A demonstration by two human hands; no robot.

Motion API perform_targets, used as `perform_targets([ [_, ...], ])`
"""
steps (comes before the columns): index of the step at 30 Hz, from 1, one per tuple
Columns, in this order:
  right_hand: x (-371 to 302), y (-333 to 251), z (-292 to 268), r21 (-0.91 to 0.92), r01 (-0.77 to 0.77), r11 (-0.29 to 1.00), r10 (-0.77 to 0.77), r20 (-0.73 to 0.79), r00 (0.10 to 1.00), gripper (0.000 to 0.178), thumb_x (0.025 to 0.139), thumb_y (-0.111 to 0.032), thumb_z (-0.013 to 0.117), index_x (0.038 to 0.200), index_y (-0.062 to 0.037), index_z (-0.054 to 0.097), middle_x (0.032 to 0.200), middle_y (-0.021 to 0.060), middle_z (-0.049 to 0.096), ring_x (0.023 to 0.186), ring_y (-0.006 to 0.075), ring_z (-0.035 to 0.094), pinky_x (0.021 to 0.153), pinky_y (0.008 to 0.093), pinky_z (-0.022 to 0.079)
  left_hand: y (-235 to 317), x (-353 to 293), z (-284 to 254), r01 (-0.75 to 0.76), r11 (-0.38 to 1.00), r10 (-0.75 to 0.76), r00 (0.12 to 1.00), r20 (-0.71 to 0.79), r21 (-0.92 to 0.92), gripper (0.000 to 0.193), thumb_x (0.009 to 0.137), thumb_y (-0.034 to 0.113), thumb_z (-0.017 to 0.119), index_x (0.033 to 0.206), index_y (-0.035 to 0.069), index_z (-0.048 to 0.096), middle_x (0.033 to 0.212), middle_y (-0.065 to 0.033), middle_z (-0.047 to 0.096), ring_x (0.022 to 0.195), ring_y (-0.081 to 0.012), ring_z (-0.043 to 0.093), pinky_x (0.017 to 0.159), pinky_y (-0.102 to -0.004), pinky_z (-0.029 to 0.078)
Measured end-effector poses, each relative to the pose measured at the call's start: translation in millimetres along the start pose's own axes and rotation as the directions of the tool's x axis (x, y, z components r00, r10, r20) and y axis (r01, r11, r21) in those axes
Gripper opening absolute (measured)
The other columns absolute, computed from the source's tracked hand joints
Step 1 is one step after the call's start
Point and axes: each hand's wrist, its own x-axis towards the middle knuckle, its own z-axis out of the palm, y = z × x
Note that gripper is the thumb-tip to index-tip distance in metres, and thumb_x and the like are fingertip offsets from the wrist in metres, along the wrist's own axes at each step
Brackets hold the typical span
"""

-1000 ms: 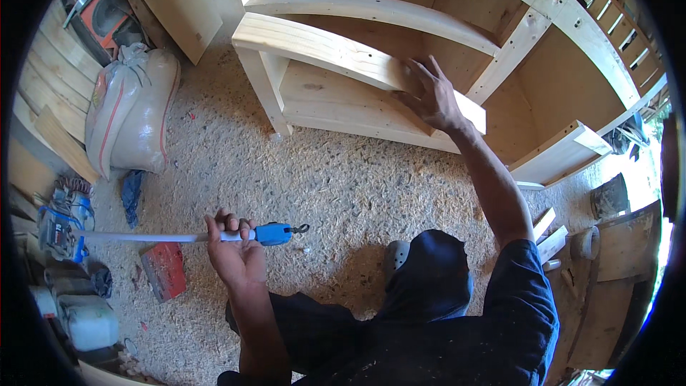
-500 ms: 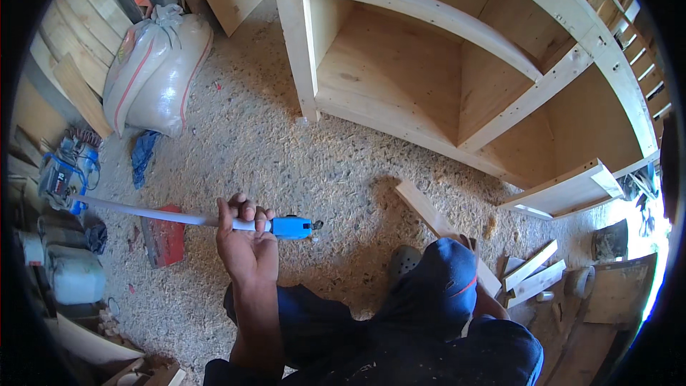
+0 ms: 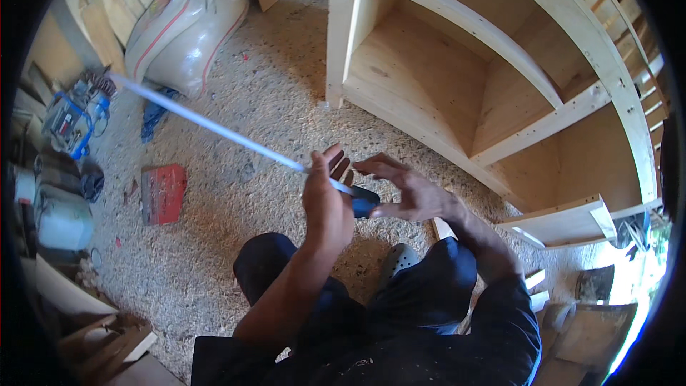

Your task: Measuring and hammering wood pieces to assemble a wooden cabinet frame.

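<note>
A tape measure with a blue and dark case point(image 3: 365, 202) hangs in front of my knees. Its long pale blade point(image 3: 214, 127) is drawn out and slants up to the far left. My left hand point(image 3: 326, 200) holds the blade close to the case, thumb across it and fingertips partly stretched. From the right, my right hand point(image 3: 418, 191) comes up to the case with fingers and thumb apart. Its thumb is at the case's edge; whether it touches, I cannot tell.
A large wooden cabinet frame point(image 3: 421, 57) stands at the far right. White sacks point(image 3: 189, 36) lean at the far left, near a blue power tool point(image 3: 68, 125). On the debris-strewn floor lies a red flat piece point(image 3: 164, 195). Wood offcuts point(image 3: 537, 292) lie right of my knee.
My left hand has moved right with the tape measure, and the blade now slants upward to the left. My right hand has risen from beside my right knee to the case.
</note>
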Motion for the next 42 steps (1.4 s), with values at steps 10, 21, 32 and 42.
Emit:
perform_targets([
  [10,16.2,-4.0,11.2,-0.010,-0.203,0.979,0.201,0.170,0.965,0.047,0.095,-0.014,0.068,0.137,-0.0003,0.053,0.119,0.0186,0.059,0.106,0.0325,0.064,0.089,0.0417,0.056,-5.5,13.0,-2.6,0.107,0.990,-0.117,0.987,-0.106,-0.096,0.061,0.108,0.052,0.038,0.141,0.002,0.050,0.130,-0.0115,0.046,0.124,-0.0195,0.040,0.112,-0.0403,0.034],
  [21,28.9,-22.7,19.7,-0.604,-0.082,0.793,0.060,-0.056,0.997,0.040,0.084,-0.008,0.072,0.123,-0.0056,0.064,0.102,0.0121,0.065,0.089,0.0304,0.068,0.073,0.0405,0.058,-3.5,13.6,21.7,0.104,0.942,-0.181,0.957,-0.225,-0.319,0.060,0.110,0.049,0.032,0.129,-0.004,0.054,0.123,-0.0159,0.058,0.126,-0.0240,0.051,0.112,-0.0397,0.037],
  [32,92.5,-95.1,-180.6,-0.979,-0.154,0.137,0.041,-0.150,0.988,0.014,0.092,-0.015,0.066,0.104,-0.0120,0.071,0.104,0.0041,0.069,0.093,0.0257,0.065,0.077,0.0428,0.054,-0.8,8.0,7.5,0.112,0.917,-0.155,0.984,0.084,0.383,0.065,0.101,0.055,0.052,0.135,0.000,0.055,0.132,-0.0167,0.059,0.127,-0.0247,0.055,0.107,-0.0446,0.039],
  [42,225.2,-71.7,-242.3,-0.974,0.205,-0.101,0.074,0.198,0.977,0.007,0.093,-0.013,0.066,0.095,-0.0079,0.069,0.093,0.0078,0.065,0.090,0.0310,0.066,0.079,0.0458,0.052,8.5,2.1,3.5,0.032,0.929,-0.117,0.971,0.209,0.369,0.043,0.103,0.036,0.059,0.118,-0.004,0.064,0.111,-0.0140,0.070,0.095,-0.0184,0.067,0.089,-0.0350,0.053],
])
